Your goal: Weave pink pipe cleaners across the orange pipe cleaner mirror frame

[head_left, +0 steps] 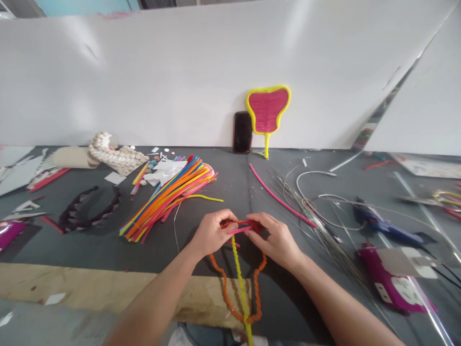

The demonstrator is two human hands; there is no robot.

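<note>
My left hand (212,233) and my right hand (275,238) meet at the table's middle, both pinched on a short pink strip (239,230). The strip lies across the top of an orange wavy frame (226,283) that loops down toward me. A yellow-green stem (240,283) runs through the frame's middle to the near edge. A bundle of coloured strips (169,197) in orange, yellow, blue and pink lies just left of my left hand. One long pink strip (279,199) lies to the upper right of my right hand.
A finished pink fan with yellow rim (268,113) and a dark phone (242,132) lean on the white back wall. Thin wires (317,226), a blue glue gun (382,223) and a magenta packet (391,281) lie right. A dark braided ring (88,209) and a shell piece (115,154) lie left.
</note>
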